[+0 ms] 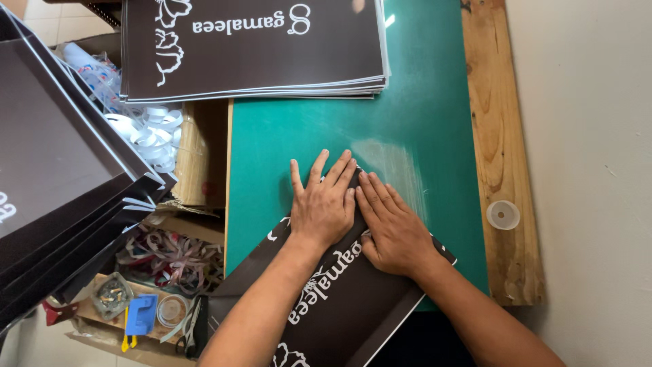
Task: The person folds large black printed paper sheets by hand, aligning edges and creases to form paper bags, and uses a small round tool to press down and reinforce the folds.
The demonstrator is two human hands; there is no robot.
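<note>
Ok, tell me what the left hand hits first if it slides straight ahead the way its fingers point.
Past the left hand lies bare green mat; the first thing it would likely meet is the stack of dark printed sheets at the far edge.

Bright, soft daylight is seen everywhere. White glare is spread on the green mat (407, 136) just past the fingertips (346, 158). Edges are bent a little.

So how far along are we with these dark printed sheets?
Done: nothing on view looks finished. In hand: the left hand and right hand press flat on one dark sheet lying cornerwise on the green mat. Left: a flat stack of like sheets at the mat's far end and another pile at left.
</note>
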